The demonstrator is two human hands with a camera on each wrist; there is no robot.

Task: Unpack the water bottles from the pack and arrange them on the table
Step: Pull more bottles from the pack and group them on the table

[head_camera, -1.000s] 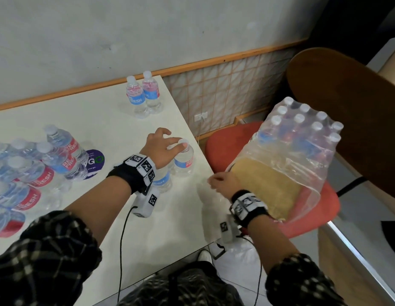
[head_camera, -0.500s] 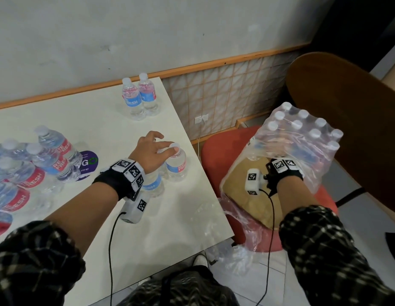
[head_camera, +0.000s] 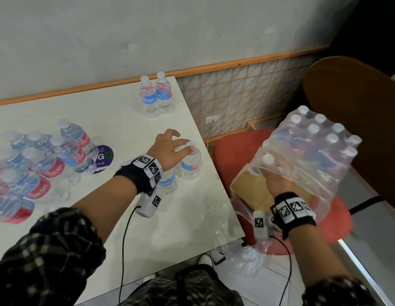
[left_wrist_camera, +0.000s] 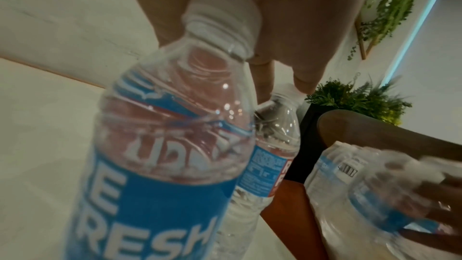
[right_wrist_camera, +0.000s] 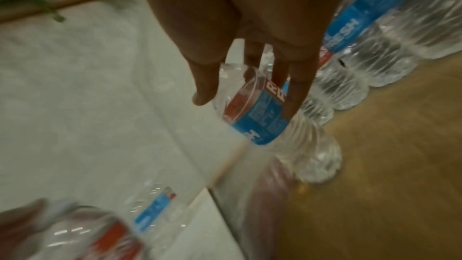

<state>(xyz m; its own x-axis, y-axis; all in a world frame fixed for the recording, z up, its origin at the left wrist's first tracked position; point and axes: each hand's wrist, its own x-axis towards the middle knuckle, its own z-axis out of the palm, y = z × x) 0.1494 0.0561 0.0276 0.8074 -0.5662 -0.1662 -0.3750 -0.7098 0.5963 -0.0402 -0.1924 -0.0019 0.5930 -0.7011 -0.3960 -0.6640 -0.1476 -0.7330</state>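
The opened plastic pack (head_camera: 320, 155) of water bottles leans on a red chair seat (head_camera: 229, 151) right of the white table (head_camera: 117, 129). My right hand (head_camera: 273, 182) is inside the torn wrap and grips one bottle (head_camera: 268, 161) by its body; the right wrist view shows thumb and fingers of that hand (right_wrist_camera: 246, 106) round the blue-labelled bottle (right_wrist_camera: 260, 126). My left hand (head_camera: 179, 142) hovers over two upright bottles near the table's right edge, a fingertip resting on the cap of the outer bottle (head_camera: 191, 166). The nearer bottle (left_wrist_camera: 162, 165) stands under my palm.
Two more bottles (head_camera: 155, 96) stand upright at the table's far corner. A second wrapped pack (head_camera: 37, 171) lies at the left beside a purple sticker (head_camera: 105, 156). A brown chair back (head_camera: 357, 111) rises behind the pack. Loose plastic (head_camera: 245, 255) hangs below the seat.
My right hand went from the table's edge into the pack and took hold of a bottle. The left hand stayed on the two upright bottles.
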